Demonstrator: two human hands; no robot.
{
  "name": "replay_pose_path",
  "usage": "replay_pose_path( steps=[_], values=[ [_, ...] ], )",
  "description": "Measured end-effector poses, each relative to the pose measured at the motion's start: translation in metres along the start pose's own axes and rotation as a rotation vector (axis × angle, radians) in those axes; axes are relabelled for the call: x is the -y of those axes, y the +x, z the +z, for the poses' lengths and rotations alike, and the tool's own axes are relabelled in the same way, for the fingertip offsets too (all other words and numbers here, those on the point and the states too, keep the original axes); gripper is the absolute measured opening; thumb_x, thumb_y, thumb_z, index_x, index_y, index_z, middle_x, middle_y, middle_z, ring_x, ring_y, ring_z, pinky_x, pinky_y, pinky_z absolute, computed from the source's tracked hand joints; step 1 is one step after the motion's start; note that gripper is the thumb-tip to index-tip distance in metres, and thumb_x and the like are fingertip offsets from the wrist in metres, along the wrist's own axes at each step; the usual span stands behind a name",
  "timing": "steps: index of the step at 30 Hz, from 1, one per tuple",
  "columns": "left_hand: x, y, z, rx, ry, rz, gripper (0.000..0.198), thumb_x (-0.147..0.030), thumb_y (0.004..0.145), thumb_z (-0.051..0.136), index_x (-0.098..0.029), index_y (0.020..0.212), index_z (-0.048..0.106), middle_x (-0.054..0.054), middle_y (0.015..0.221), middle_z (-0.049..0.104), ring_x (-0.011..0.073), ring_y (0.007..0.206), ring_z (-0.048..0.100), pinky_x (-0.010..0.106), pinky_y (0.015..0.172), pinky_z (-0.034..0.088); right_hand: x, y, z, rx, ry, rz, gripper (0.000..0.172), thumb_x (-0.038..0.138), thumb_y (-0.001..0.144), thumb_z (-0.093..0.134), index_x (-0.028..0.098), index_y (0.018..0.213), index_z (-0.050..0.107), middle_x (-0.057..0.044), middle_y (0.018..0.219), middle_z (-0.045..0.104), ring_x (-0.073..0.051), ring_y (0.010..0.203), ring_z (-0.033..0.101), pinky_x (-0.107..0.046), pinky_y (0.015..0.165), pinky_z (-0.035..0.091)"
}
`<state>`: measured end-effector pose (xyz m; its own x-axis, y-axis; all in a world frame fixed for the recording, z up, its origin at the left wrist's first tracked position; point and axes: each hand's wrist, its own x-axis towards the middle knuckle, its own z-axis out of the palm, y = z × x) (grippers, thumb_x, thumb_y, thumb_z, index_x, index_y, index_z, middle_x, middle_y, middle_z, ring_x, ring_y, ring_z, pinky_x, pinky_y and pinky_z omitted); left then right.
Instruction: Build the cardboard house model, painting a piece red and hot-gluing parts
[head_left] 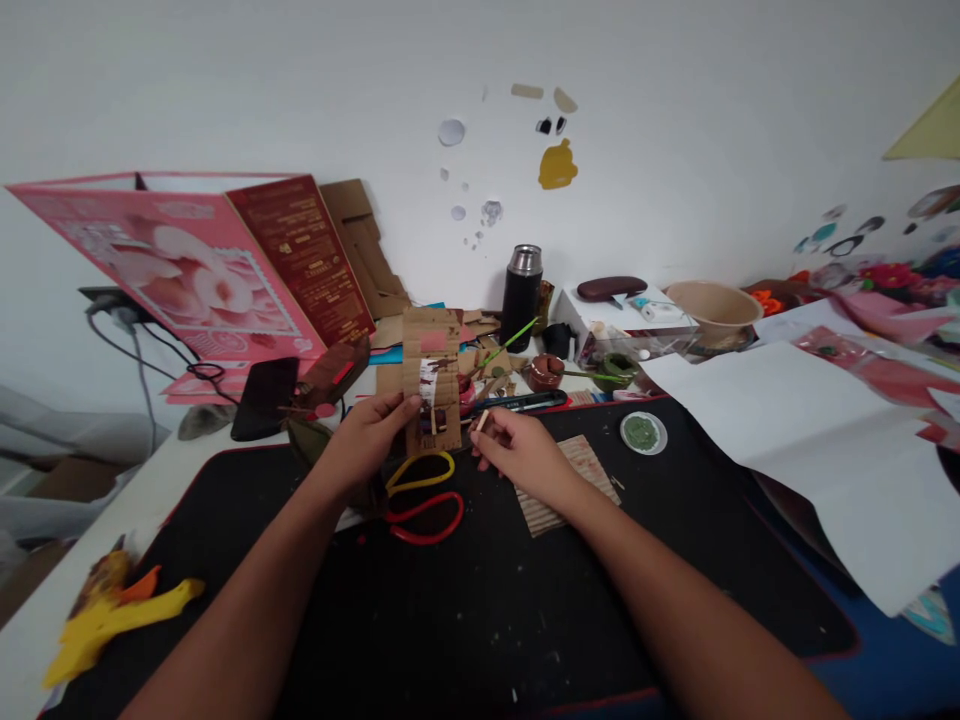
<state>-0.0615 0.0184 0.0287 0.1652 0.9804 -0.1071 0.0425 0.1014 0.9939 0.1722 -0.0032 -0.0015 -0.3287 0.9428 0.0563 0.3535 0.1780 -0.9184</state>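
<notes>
My left hand (373, 435) grips the left edge of an upright strip of brown cardboard (442, 345), which has a white patch with dark marks and a pink patch on its face. Just right of it, my right hand (514, 445) pinches a short pale wooden stick (483, 420) between thumb and finger. Scissors with one yellow and one red handle (427, 520) lie below the cardboard, their blades hidden near my left hand. Under my right wrist rests a square of corrugated cardboard (559, 490).
A yellow glue gun (112, 610) lies at the left. A black flask (521, 295), small paint pots (546, 373) and a dish of green paste (643, 432) stand beyond my hands. White paper (810, 430) covers the right side; a pink box (202, 275) leans at the left.
</notes>
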Motion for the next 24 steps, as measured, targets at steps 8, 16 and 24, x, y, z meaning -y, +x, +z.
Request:
replay_pose_path(
  steps=[8, 16, 24],
  values=[
    [-0.005, -0.003, 0.005, 0.025, 0.181, 0.044, 0.048, -0.067, 0.076, 0.082, -0.021, 0.089, 0.081, 0.006, 0.086, 0.079, 0.0278, 0.087, 0.070, 0.032, 0.079, 0.054, 0.014, -0.010, 0.002, 0.005, -0.749, -0.158, 0.015, 0.032, 0.105, 0.061, 0.019, 0.104, 0.068, -0.009, 0.091, 0.079, -0.023, 0.078, 0.072, -0.031, 0.064, 0.038],
    [-0.010, -0.008, 0.018, 0.075, 0.243, 0.053, 0.045, -0.063, 0.075, 0.083, -0.021, 0.091, 0.083, 0.006, 0.088, 0.080, 0.0283, 0.088, 0.069, 0.033, 0.084, 0.054, 0.018, -0.012, 0.000, 0.044, -0.864, -0.142, 0.026, 0.041, 0.107, 0.060, 0.018, 0.113, 0.070, -0.012, 0.098, 0.082, -0.029, 0.084, 0.077, -0.033, 0.066, 0.044],
    [-0.012, -0.013, 0.020, 0.156, 0.280, 0.061, 0.043, -0.061, 0.081, 0.080, -0.023, 0.101, 0.083, 0.007, 0.096, 0.081, 0.0325, 0.098, 0.072, 0.035, 0.088, 0.056, 0.021, -0.013, 0.002, 0.069, -0.873, -0.168, 0.025, 0.041, 0.107, 0.060, 0.018, 0.113, 0.070, -0.012, 0.099, 0.082, -0.029, 0.083, 0.077, -0.035, 0.066, 0.045]
  ],
)
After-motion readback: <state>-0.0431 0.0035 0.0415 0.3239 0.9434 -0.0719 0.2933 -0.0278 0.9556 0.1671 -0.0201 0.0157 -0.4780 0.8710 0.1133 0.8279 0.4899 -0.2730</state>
